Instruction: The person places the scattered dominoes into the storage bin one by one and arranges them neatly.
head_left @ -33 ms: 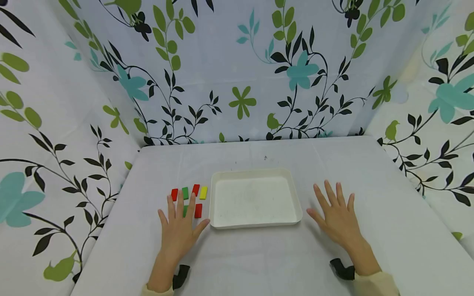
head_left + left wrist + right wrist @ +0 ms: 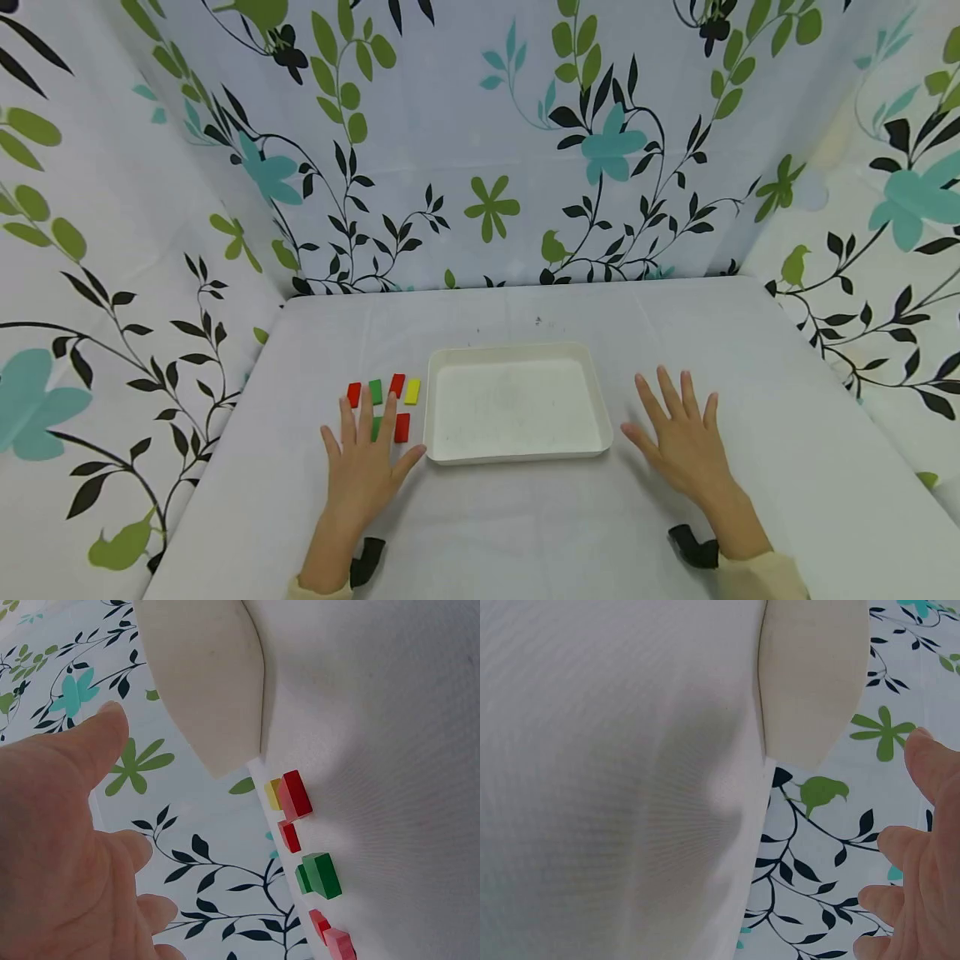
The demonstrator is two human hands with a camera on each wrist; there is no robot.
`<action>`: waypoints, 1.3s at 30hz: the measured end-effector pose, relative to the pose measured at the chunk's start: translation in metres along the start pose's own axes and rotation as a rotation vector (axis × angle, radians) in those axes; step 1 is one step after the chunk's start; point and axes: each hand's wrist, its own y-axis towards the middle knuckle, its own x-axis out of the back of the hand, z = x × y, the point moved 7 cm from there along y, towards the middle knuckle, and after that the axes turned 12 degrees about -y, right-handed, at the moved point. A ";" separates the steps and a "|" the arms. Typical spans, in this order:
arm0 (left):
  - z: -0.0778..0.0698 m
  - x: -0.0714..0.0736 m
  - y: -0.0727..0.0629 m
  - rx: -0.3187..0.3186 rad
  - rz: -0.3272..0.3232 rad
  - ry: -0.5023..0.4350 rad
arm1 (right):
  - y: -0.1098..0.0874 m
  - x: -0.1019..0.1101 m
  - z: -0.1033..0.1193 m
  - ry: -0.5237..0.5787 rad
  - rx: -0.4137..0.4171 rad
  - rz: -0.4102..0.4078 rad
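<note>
My left hand hovers palm down with fingers spread, holding nothing. Its fingers partly cover several small coloured blocks in the head view. Past the fingertips are a red block, a green block, another red block and a yellow block. Nearer lie a second green block, half hidden, and a red block. The left thumb points toward the near left corner of a white tray, which looks bare inside. To the tray's right, my right hand is spread too, with nothing in it.
A white-covered table bears everything. Behind it and on both sides hang curtains printed with leaves and flowers. Black wrist mounts sit beside both wrists. The left wrist view shows a pinkish-red block low in the row.
</note>
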 end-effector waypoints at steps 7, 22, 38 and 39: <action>0.003 0.001 -0.002 0.010 -0.012 -0.028 | 0.007 -0.003 0.005 0.117 0.047 -0.019; 0.005 0.005 -0.005 0.020 -0.010 -0.203 | 0.020 -0.032 0.030 0.667 0.223 0.299; 0.072 0.045 0.020 0.120 -0.186 -0.631 | 0.018 -0.041 0.021 0.686 0.220 0.277; 0.080 0.045 0.022 0.144 -0.155 -0.648 | 0.018 -0.041 0.021 0.689 0.219 0.280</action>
